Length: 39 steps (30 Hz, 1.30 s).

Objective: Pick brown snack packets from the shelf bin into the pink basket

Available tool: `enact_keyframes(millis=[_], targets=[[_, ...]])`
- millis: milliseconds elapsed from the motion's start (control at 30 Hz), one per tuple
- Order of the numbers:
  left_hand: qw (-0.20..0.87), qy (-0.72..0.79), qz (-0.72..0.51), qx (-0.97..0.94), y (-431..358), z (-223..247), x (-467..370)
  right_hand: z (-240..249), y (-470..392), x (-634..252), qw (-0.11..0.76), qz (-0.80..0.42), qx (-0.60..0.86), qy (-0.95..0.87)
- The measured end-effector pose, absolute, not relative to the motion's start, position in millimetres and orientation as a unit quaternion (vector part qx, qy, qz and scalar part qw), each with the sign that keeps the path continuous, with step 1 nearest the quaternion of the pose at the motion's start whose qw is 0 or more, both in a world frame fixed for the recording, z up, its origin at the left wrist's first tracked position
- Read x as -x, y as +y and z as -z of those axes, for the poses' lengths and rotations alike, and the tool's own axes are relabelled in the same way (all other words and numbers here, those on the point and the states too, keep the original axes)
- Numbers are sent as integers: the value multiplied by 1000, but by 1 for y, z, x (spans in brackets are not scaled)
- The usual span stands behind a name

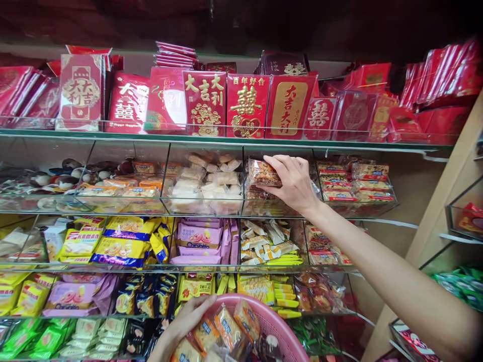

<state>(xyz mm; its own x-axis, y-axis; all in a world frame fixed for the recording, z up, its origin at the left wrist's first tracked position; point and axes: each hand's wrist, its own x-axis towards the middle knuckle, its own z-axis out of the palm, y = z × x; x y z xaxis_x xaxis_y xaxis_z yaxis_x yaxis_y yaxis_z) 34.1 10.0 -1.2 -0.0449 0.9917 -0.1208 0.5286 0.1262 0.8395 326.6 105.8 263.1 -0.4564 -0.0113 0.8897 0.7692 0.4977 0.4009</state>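
My right hand [292, 183] reaches into a glass compartment on the second shelf, its thumb and fingers closed on a clear-wrapped brown snack bar [263, 173]. More wrapped bars lie under it. Low in the view, my left hand [192, 317] grips the rim of a pink plastic basket [281, 327]. Inside the basket are several wrapped biscuits [228, 327] with blue labels, and some dark-and-white wrapped pieces [270, 347] at its right side.
Red envelopes [247, 105] stand along the top shelf. Glass dividers and front lips bound the compartments of white sweets [206, 186], purple packs [199, 239] and yellow packs [121, 244]. A wooden post [433, 201] rises at the right.
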Motion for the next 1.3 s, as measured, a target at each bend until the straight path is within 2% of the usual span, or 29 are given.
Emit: enact_keyframes(millis=[233,533,667,767,833,1000,1133,1300], targets=[[382,655,-285,-586,11,-1,-34,-257,100,-334,464,428,260,-731],[387,651,-283,-589,16,2,-31,-224,63,-345,456,437,226,-742],[380,646,-280,-601,17,0,-33,-204,53,-344,462,386,234,-763],[374,658,-271,-595,16,-4,-35,-164,38,-339,452,297,219,-812],[371,668,-265,-589,14,-7,-34,-126,24,-333,412,194,236,-859],[370,661,-270,-594,9,-9,-30,-32,-2,-328,245,-33,324,-913],[379,659,-277,-587,10,-2,-25,8,-6,-329,141,-72,318,-935],[380,648,-295,-590,12,6,-20,23,-8,-321,93,-78,300,-946]])
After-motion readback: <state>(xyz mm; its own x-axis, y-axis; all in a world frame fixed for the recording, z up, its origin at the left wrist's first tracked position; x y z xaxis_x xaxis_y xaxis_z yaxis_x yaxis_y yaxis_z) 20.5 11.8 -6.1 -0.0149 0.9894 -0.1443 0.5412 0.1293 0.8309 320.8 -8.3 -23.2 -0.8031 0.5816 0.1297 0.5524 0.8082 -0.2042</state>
